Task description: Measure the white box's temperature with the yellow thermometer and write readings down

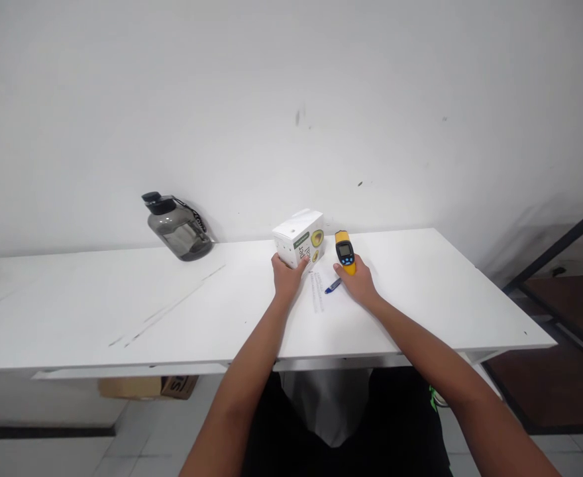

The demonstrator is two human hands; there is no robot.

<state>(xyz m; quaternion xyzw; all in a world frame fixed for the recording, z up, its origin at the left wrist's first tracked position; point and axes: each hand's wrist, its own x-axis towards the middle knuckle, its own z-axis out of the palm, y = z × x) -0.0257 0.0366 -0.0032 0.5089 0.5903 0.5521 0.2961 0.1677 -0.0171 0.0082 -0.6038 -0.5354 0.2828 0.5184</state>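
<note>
My left hand point(287, 276) grips the lower near corner of a white box point(296, 237) printed with avocado pictures and a green band. The box stands upright on the white table point(172, 311), close to the wall. In my right hand point(361, 281) is a yellow and black infrared thermometer point(344, 250), its small grey screen and blue buttons facing up. Just left of that hand lies a blue pen point(332, 286). It rests on a sheet of paper point(318, 295) with rows of small writing, between my two hands.
A grey translucent water bottle point(179, 228) with a black cap and strap stands on the left, near the wall. Beneath the table is a cardboard box point(142, 387). A dark metal rack with brown shelves point(544, 371) stands to the right, past the table's edge.
</note>
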